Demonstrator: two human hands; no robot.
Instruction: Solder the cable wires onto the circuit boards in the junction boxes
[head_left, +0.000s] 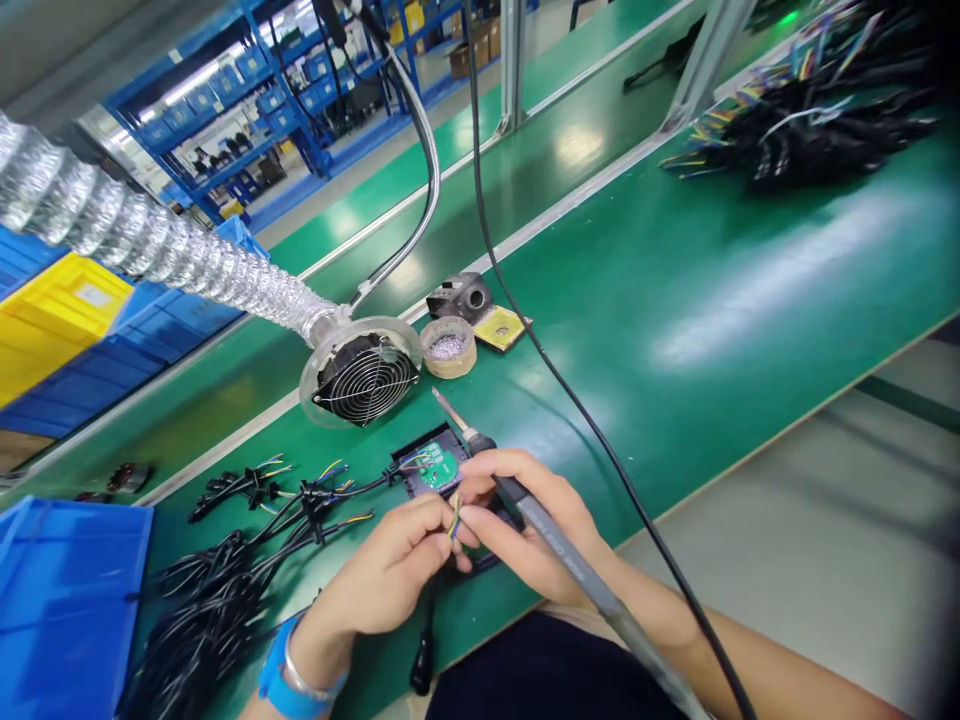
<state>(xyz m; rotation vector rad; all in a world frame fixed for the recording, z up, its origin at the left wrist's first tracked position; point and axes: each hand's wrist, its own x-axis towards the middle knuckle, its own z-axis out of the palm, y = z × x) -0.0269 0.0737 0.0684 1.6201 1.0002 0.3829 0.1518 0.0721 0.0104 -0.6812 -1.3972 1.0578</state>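
My left hand (397, 565) is closed in a pinch on a black cable, near its thin coloured wires (454, 517). Across the palm of my right hand (536, 510) lies a soldering iron (555, 555), its tip pointing up and away to the left. The thumb and a finger of that same hand meet at the coloured wires. Just beyond my fingers a green circuit board (441, 468) sits in a black housing (409, 452), partly hidden by my hands. Wires from another black cable (371, 484) reach the board from the left.
Bundled black cables (202, 600) lie left, beside a blue bin (67, 600). A fume extractor fan (366, 380) hangs over the bench near a round solder tub (448, 348) and an iron stand (459, 295). The iron's cord (570, 395) crosses the view. More cables (810, 130) lie far right.
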